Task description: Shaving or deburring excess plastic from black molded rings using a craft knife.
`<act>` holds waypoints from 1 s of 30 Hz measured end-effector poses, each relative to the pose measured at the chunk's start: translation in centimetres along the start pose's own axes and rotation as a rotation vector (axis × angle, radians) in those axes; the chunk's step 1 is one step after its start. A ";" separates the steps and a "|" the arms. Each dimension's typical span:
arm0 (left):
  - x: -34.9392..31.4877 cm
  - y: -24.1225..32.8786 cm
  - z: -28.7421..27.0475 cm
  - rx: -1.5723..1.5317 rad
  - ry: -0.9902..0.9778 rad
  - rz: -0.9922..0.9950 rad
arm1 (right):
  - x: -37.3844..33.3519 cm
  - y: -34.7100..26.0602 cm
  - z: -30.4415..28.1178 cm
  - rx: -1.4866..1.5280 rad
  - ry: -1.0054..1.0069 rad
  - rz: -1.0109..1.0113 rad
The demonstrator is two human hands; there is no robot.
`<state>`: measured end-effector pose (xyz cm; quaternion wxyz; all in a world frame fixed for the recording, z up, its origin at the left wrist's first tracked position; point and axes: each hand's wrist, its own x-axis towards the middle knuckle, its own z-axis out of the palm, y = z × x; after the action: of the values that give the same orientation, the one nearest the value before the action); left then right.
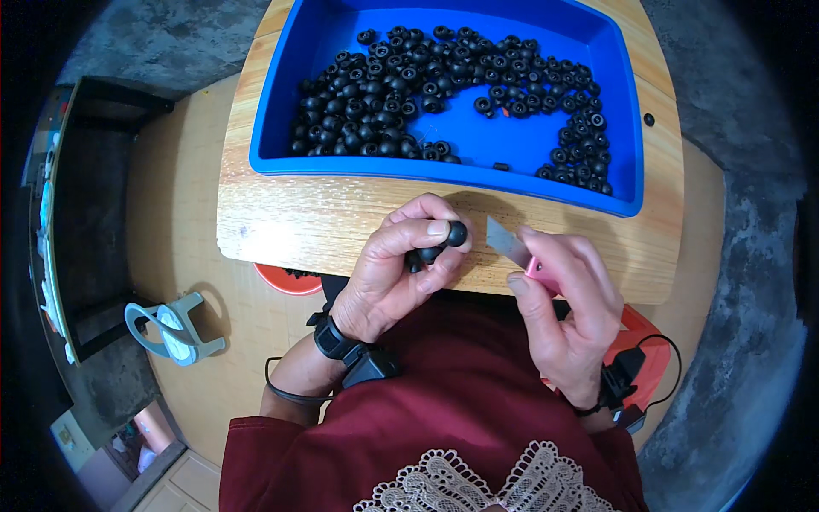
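"So, left hand [388,260] first: how is it posed?"

"Comes up from lower left, near the front edge of the table [299,209]. Fingers curled, thumb bent over. Grip narrow: one black ball [458,234] pinched right at the thumb tip."

"Anything else in it?"

"More small black pieces [428,255], tucked below the ball, inside the curled fingers. Count unclear."

"Right hand [576,299]?"

"Folded around a pink-handled knife [544,276], thumb nearer the body, forefinger on the far side. Blade [505,242] slants up and left, to the right of the ball. Near it, visible gap between."

"Ball against the blue tray [512,141]?"

"Outside, on the near side of its front rim. Inside the tray: many similar black balls [354,109], thickest at left."
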<state>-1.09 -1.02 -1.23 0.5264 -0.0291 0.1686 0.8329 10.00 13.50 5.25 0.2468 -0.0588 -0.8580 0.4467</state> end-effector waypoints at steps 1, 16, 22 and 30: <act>0.0 0.0 0.1 -0.002 0.028 0.002 | -0.1 -0.1 0.0 -0.009 -0.008 0.025; 0.2 0.0 -0.5 -0.048 -0.077 0.002 | -0.2 1.2 2.2 -0.086 -0.006 -0.075; 0.1 0.0 -0.3 -0.058 -0.038 -0.002 | 0.0 1.2 2.5 -0.082 0.022 -0.078; 0.0 -0.1 -0.3 -0.057 -0.038 -0.004 | -0.1 1.3 2.6 -0.062 0.014 -0.072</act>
<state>-1.08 -1.09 -1.53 0.5301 -0.0284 0.1347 0.8367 8.68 12.31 2.98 0.2668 -0.0388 -0.8713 0.4101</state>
